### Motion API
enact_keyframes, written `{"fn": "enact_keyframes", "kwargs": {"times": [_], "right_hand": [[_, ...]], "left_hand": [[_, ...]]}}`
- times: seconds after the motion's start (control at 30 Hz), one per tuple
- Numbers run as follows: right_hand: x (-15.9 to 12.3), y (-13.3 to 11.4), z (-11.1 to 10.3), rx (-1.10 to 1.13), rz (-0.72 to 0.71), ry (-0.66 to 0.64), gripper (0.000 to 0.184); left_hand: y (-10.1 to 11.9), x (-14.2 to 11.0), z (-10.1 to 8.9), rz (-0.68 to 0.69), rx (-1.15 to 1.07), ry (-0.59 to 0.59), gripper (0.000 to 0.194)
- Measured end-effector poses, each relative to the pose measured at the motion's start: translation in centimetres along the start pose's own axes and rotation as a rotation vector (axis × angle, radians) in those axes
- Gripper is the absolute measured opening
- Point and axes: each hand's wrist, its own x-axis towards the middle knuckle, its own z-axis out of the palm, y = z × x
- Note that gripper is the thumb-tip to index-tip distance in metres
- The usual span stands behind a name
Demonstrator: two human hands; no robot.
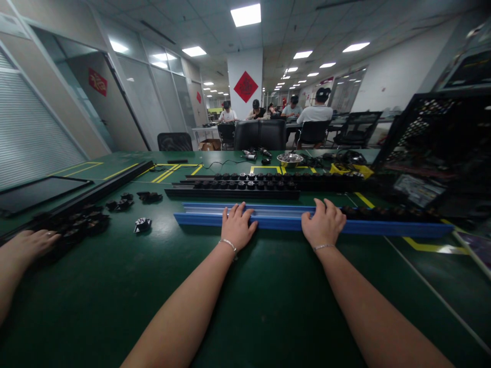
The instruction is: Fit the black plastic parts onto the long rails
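A long blue rail (284, 223) lies across the green table in front of me. My left hand (238, 225) rests on its near edge, fingers stretched over it. My right hand (322, 223) rests on the same rail a little to the right, fingers curled over its top. Small black parts fill the rail's right stretch (383, 212). Neither hand lifts anything.
Two long black trays of black round parts (245, 187) lie behind the rail. Loose black parts (142, 224) are scattered at the left, where another person's hand (32, 243) lies on a pile. A black crate (437, 148) stands at the right. Seated people work at a far table.
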Motion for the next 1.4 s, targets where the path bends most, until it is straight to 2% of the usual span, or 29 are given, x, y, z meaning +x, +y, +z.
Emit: {"fn": "enact_keyframes", "kwargs": {"times": [0.87, 1.4], "right_hand": [[0.0, -1.0, -0.7, 0.07, -0.087, -0.062, 0.038], [-0.1, -1.5, -1.0, 0.181, -0.147, -0.041, 0.034]], "left_hand": [[0.0, -0.1, 0.0, -0.004, 0.003, 0.007, 0.043], [-0.1, 0.0, 0.1, 0.006, 0.02, 0.011, 0.042]]}}
